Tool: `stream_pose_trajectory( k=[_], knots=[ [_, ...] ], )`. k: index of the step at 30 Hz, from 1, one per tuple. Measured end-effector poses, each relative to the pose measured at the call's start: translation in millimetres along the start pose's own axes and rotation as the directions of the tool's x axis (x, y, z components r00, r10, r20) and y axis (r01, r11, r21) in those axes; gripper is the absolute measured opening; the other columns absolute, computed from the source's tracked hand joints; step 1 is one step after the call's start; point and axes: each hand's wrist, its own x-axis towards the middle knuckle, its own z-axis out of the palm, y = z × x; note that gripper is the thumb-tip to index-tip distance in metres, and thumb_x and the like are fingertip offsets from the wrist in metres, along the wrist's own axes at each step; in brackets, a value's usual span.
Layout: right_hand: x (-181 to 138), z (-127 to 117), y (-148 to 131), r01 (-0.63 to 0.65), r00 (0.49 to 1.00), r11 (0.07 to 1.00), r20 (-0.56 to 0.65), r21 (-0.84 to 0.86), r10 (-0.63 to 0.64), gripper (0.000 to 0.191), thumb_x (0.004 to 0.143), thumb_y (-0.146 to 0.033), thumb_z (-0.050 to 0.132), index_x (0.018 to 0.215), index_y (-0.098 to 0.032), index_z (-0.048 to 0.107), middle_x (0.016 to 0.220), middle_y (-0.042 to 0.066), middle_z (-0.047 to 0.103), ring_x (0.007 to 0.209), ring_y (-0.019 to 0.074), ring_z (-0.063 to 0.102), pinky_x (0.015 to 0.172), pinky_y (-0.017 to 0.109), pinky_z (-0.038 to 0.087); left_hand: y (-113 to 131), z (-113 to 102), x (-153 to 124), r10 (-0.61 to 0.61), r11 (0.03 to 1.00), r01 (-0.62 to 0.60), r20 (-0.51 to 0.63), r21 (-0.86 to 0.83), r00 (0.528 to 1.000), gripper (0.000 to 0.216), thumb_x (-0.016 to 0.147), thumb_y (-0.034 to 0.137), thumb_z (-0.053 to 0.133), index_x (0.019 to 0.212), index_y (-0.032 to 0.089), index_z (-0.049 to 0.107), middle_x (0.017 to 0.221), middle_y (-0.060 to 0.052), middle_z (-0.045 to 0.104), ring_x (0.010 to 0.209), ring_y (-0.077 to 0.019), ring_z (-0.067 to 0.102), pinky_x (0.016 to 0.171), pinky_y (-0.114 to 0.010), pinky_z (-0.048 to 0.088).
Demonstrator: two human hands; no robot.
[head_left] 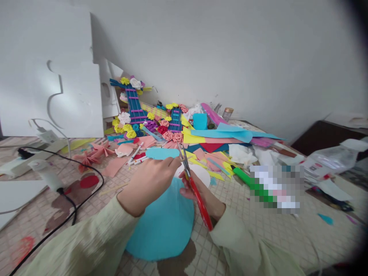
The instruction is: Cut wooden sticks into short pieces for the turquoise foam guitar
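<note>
My left hand [152,180] is closed, its fingers bent in a pinch beside the scissor blades; what they hold is hidden. My right hand [205,195] grips red-handled scissors [195,191], with the metal blades pointing up and away, slightly parted. Beneath my hands lies a large light-blue sheet [163,230] with a rounded lower edge. A blue rounded piece [162,153] shows just beyond my left knuckles; whether it joins the sheet I cannot tell. Behind the right hand is a white rounded piece [202,174], partly covered.
Paper-flower-covered guitar shapes [135,103] lean at the back among coloured paper scraps [215,161]. At left are a glue gun [46,174], a black cable [97,168] and a white board [51,76]. A green tube [244,176] and plastic bottle [330,159] lie right.
</note>
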Motion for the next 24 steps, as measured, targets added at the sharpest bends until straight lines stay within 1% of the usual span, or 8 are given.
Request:
stream_pose_trajectory(
  k=[5, 9, 11, 13, 16, 18, 21, 24],
  knots=[
    [-1.3, -1.1, -0.4, 0.014, 1.000, 0.999, 0.019, -0.039, -0.013, 0.035, 0.073, -0.040, 0.060, 0.099, -0.025, 0.043, 0.089, 0.002, 0.040, 0.086, 0.0161, 0.042, 0.075, 0.028, 0.040, -1.6, 0.9, -0.3, 0.006, 1.000, -0.006, 0.012, -0.010, 1.000, 0.019, 0.082, 0.008, 0.041, 0.096, 0.017, 0.050, 0.078, -0.002, 0.060, 0.063, -0.0197, 0.060, 0.043, -0.028, 0.032],
    [-0.5, -1.7, 1.0, 0.034, 0.999, 0.997, -0.002, -0.066, -0.034, 0.034, 0.073, -0.038, 0.060, 0.099, -0.024, 0.044, 0.088, 0.001, 0.042, 0.084, 0.0157, 0.043, 0.075, 0.029, 0.040, -1.9, 1.6, -0.7, 0.018, 1.000, -0.017, 0.002, -0.009, 1.000, 0.019, 0.081, 0.008, 0.041, 0.096, 0.016, 0.050, 0.077, -0.002, 0.060, 0.063, -0.0189, 0.060, 0.043, -0.028, 0.032],
    [-0.3, -1.2, 1.4, 0.043, 0.999, 0.995, -0.019, -0.085, -0.045, 0.029, 0.072, -0.034, 0.060, 0.094, -0.023, 0.044, 0.084, 0.000, 0.042, 0.079, 0.0144, 0.043, 0.070, 0.027, 0.039, -1.7, 1.6, -0.4, 0.022, 1.000, -0.022, 0.002, -0.008, 1.000, 0.019, 0.082, 0.009, 0.041, 0.097, 0.016, 0.050, 0.078, -0.002, 0.060, 0.064, -0.0189, 0.061, 0.043, -0.028, 0.032],
    [-0.5, -0.2, 1.6, 0.029, 0.999, 0.998, -0.034, -0.064, -0.032, 0.025, 0.069, -0.026, 0.061, 0.086, -0.022, 0.043, 0.076, -0.002, 0.040, 0.067, 0.0117, 0.040, 0.058, 0.024, 0.037, -1.2, 1.6, -0.2, 0.022, 1.000, -0.022, 0.019, -0.008, 1.000, 0.020, 0.082, 0.008, 0.040, 0.098, 0.016, 0.049, 0.079, -0.002, 0.061, 0.065, -0.0193, 0.061, 0.044, -0.028, 0.034],
    [-0.9, 1.3, 2.1, -0.001, 0.999, 1.000, -0.055, 0.024, 0.002, 0.028, 0.062, -0.019, 0.059, 0.081, -0.023, 0.040, 0.068, -0.005, 0.035, 0.051, 0.0076, 0.028, 0.044, 0.021, 0.027, -0.1, 1.9, -0.6, 0.018, 1.000, -0.017, 0.043, -0.016, 0.999, 0.021, 0.082, 0.007, 0.039, 0.098, 0.016, 0.049, 0.082, -0.003, 0.061, 0.069, -0.0196, 0.061, 0.048, -0.028, 0.038],
    [-0.6, 1.7, 2.2, -0.003, 0.999, 0.998, -0.051, 0.064, 0.006, 0.031, 0.060, -0.018, 0.060, 0.082, -0.023, 0.039, 0.067, -0.006, 0.034, 0.048, 0.0066, 0.023, 0.042, 0.021, 0.024, 0.3, 2.0, -1.0, 0.016, 1.000, -0.016, 0.040, -0.013, 0.999, 0.020, 0.083, 0.008, 0.037, 0.097, 0.016, 0.049, 0.081, -0.003, 0.060, 0.070, -0.0198, 0.061, 0.049, -0.028, 0.039],
    [0.8, 1.8, 2.4, 0.005, 1.000, 0.997, -0.030, 0.073, -0.003, 0.030, 0.061, -0.020, 0.062, 0.081, -0.022, 0.040, 0.069, -0.006, 0.034, 0.052, 0.0075, 0.027, 0.046, 0.021, 0.027, 0.2, 1.1, -1.2, 0.017, 1.000, -0.017, 0.037, 0.005, 0.999, 0.017, 0.083, 0.009, 0.037, 0.094, 0.016, 0.049, 0.078, -0.003, 0.059, 0.066, -0.0198, 0.060, 0.047, -0.028, 0.039],
    [1.7, 1.9, 3.1, -0.002, 1.000, 0.999, -0.025, 0.044, 0.003, 0.030, 0.064, -0.023, 0.063, 0.085, -0.022, 0.042, 0.075, -0.004, 0.036, 0.065, 0.0105, 0.036, 0.057, 0.023, 0.035, -0.4, -0.3, -0.7, 0.019, 1.000, -0.019, 0.042, 0.006, 0.999, 0.017, 0.083, 0.008, 0.038, 0.095, 0.016, 0.048, 0.079, -0.003, 0.059, 0.065, -0.0197, 0.060, 0.045, -0.028, 0.038]
  ],
)
